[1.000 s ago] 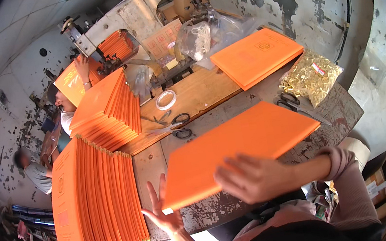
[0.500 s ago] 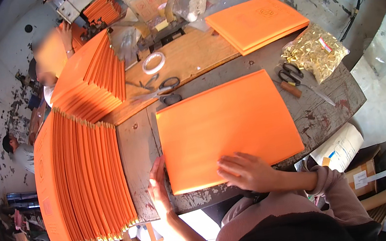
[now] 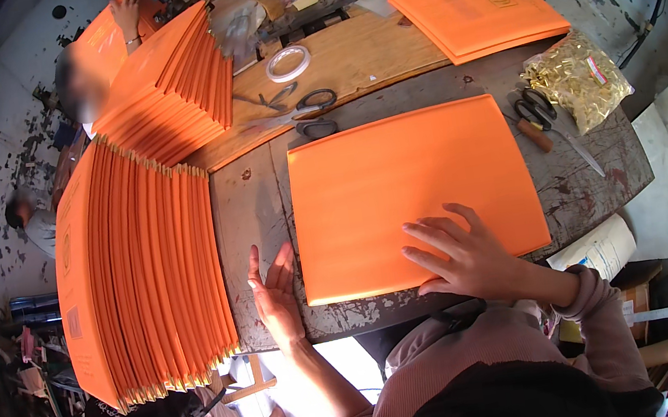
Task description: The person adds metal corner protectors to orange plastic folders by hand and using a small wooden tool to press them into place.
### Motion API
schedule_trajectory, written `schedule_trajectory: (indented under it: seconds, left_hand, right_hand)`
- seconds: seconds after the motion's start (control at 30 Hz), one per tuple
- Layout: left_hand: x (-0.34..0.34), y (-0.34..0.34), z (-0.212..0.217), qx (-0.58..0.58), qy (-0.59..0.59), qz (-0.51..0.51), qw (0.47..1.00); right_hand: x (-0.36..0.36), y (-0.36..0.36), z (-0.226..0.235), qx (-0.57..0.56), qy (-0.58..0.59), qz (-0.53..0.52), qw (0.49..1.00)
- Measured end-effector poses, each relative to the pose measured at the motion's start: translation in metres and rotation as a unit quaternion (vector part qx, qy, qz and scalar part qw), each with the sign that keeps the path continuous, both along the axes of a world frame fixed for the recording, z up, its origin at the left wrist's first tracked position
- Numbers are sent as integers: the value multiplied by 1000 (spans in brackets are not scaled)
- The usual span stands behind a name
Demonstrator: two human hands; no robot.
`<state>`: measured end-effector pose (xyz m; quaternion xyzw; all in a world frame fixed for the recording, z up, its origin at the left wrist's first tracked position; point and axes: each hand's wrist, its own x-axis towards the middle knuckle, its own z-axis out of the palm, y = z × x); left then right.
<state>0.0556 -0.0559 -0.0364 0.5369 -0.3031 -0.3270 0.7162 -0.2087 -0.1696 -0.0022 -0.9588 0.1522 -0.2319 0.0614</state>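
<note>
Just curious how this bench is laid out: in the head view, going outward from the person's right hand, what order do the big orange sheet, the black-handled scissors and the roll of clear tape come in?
1. Large flat orange sheet: under the right hand.
2. Black-handled scissors: beyond the sheet's far left corner.
3. Roll of clear tape: farther back, on the wooden board.

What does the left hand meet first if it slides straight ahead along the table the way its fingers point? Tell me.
The left hand lies beside the orange folder, fingers pointing up the worn table. Straight on is bare tabletop, then probably the edge of the wooden board near the black-handled scissors; depth is uncertain.
</note>
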Motion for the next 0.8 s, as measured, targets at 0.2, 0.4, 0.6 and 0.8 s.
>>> schedule_trajectory:
  seconds: [0.2,0.4,0.6,0.8]
  left_hand:
    - [6,2,-4,-20,77,-5,997]
    - [15,9,-17,-33,73,47,996]
    - [4,-7,3,3,21,14,1000]
    - [-4,-20,49,34,-155,112,981]
  right_hand:
    - [-5,0,47,-88,-26,-29,995]
    - [-28,-26,86,-252,-80,-193,945]
    - [-64,-109,140,-370,-125,-337,857]
    - [-110,-187,151,61,-96,-331,937]
